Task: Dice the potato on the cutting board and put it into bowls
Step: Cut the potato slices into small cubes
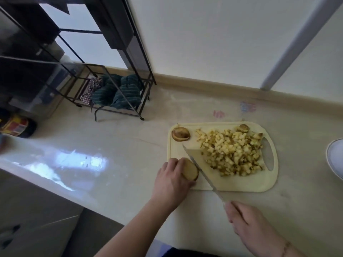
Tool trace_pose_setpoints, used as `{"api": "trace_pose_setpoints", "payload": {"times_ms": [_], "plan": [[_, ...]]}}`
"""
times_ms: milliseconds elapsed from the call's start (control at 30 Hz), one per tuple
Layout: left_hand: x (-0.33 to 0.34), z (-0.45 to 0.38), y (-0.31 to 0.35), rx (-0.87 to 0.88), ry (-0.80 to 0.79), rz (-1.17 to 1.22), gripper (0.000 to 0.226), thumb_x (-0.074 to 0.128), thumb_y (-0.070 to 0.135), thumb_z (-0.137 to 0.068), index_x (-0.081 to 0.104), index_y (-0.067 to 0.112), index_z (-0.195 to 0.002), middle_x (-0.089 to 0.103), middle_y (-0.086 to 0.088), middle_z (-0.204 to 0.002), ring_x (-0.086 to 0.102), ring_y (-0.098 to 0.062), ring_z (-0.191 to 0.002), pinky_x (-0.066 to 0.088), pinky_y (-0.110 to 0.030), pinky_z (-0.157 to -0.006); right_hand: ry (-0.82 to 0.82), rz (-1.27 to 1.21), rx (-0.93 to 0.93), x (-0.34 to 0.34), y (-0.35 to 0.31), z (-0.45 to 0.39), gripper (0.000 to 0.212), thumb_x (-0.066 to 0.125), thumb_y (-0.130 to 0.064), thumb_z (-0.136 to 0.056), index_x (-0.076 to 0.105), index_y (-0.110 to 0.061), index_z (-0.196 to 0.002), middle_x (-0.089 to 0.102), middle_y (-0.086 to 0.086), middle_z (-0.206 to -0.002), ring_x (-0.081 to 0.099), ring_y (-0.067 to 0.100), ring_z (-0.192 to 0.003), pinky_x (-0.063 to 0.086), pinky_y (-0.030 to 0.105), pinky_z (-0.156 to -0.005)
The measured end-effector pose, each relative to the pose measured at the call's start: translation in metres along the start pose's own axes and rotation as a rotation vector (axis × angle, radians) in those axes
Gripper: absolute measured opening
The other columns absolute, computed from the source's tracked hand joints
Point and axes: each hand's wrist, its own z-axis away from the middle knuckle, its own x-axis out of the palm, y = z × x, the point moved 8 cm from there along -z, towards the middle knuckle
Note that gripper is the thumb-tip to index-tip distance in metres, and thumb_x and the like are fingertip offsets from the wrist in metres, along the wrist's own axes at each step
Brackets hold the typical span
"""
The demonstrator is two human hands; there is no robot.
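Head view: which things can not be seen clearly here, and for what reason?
- White rim, head view: cut off by the right edge, so bowl or plate cannot be told.
- Knife handle: hidden inside the right hand.
- Potato piece: its far side is covered by the left hand.
- Container with a yellow label: cut by the left edge, label blurred.
- Dark shelf rack: contents too dark.

My only view comes from the head camera, worn high and looking forward and steeply down with a wide-angle bend. The cutting board point(219, 182) sits near, right of centre; the wall point(213, 38) closes the far side.
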Motion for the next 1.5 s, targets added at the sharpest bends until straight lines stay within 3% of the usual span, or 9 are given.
{"api": "trace_pose_setpoints", "payload": {"times_ms": [67, 167, 367, 633, 833, 1033, 1133, 1333, 1500], "plan": [[0.001, -0.002, -0.005, 0.058, 0.079, 0.028, 0.07, 0.08, 0.049, -0.07, 0.061, 0.013, -0.127, 0.059, -0.006, -0.109, 0.06, -0.033, -0.092, 0.058, -0.045, -0.08, 0.002, 0.055, -0.019, -0.002, -0.004, -0.001, 0.04, 0.048, -0.04, -0.097, 0.049, -0.016, -0.065, 0.053, -0.006, -0.05, 0.049, 0.005, -0.049, 0.039, 0.025, -0.054], [-0.004, -0.001, -0.003, 0.164, 0.163, -0.016, 0.067, 0.067, 0.056, -0.075, 0.057, 0.016, -0.128, 0.057, -0.004, -0.117, 0.058, -0.03, -0.097, 0.057, -0.04, -0.083, 0.014, 0.063, -0.036, -0.009, -0.009, -0.003, 0.041, 0.048, -0.039, -0.097, 0.05, -0.011, -0.066, 0.049, -0.004, -0.05, 0.045, 0.004, -0.047, 0.037, 0.026, -0.053], [-0.002, 0.006, 0.016, 0.517, 0.251, 0.021, 0.019, 0.068, 0.024, -0.095, 0.073, 0.01, -0.106, 0.068, -0.008, -0.115, 0.063, -0.034, -0.108, 0.053, -0.043, -0.088, -0.009, 0.062, -0.065, -0.005, -0.013, -0.001, 0.047, 0.037, -0.064, -0.08, 0.048, -0.019, -0.068, 0.052, 0.004, -0.053, 0.046, 0.007, -0.047, 0.039, 0.03, -0.053], [0.006, 0.004, 0.016, 0.493, 0.21, 0.127, 0.017, 0.067, 0.011, -0.093, 0.074, 0.004, -0.107, 0.068, -0.012, -0.116, 0.063, -0.037, -0.11, 0.051, -0.043, -0.098, 0.013, 0.088, -0.076, 0.0, -0.005, 0.0, 0.067, 0.016, -0.095, -0.068, 0.046, -0.035, -0.072, 0.05, -0.001, -0.053, 0.045, 0.007, -0.046, 0.038, 0.032, -0.054], [0.003, 0.002, 0.016, 0.456, 0.23, 0.146, 0.018, 0.074, 0.01, -0.088, 0.075, 0.003, -0.104, 0.069, -0.012, -0.114, 0.062, -0.034, -0.105, 0.049, -0.036, -0.099, -0.013, 0.073, 0.001, -0.004, 0.005, 0.005, 0.068, 0.024, -0.084, -0.078, 0.043, -0.019, -0.074, 0.047, 0.004, -0.054, 0.042, 0.009, -0.049, 0.039, 0.034, -0.056], [0.001, 0.001, 0.016, 0.479, 0.229, 0.16, 0.016, 0.074, 0.009, -0.087, 0.075, 0.003, -0.102, 0.069, -0.012, -0.116, 0.061, -0.033, -0.103, 0.05, -0.035, -0.097, 0.025, 0.169, -0.105, -0.006, -0.011, -0.021, 0.055, 0.017, -0.081, -0.082, 0.05, -0.038, -0.073, 0.057, -0.004, -0.061, 0.051, 0.012, -0.053, 0.038, 0.028, -0.054], [0.004, 0.002, 0.014, 0.462, 0.221, 0.148, 0.019, 0.073, 0.011, -0.088, 0.075, 0.003, -0.106, 0.068, -0.012, -0.118, 0.061, -0.034, -0.105, 0.05, -0.035, -0.098, 0.065, 0.206, -0.139, -0.009, -0.015, -0.024, 0.059, 0.018, -0.076, -0.086, 0.046, -0.029, -0.064, 0.058, -0.002, -0.062, 0.051, 0.011, -0.05, 0.038, 0.029, -0.051], [0.007, 0.005, 0.014, 0.433, 0.22, 0.141, 0.022, 0.071, 0.012, -0.09, 0.074, 0.004, -0.11, 0.068, -0.012, -0.12, 0.061, -0.036, -0.111, 0.051, -0.039, -0.098, 0.071, 0.272, -0.161, 0.0, -0.011, -0.013, 0.06, 0.013, -0.08, -0.084, 0.041, -0.031, -0.064, 0.058, -0.012, -0.061, 0.05, 0.009, -0.048, 0.032, 0.023, -0.046], [0.004, 0.008, 0.012, 0.442, 0.207, 0.137, 0.018, 0.073, 0.009, -0.09, 0.075, 0.003, -0.108, 0.067, -0.013, -0.117, 0.061, -0.037, -0.11, 0.051, -0.041, -0.097, 0.099, 0.16, -0.161, -0.001, -0.014, -0.01, 0.051, 0.019, -0.079, -0.083, 0.045, -0.036, -0.071, 0.05, -0.001, -0.053, 0.044, 0.012, -0.045, 0.031, 0.024, -0.048]]}}
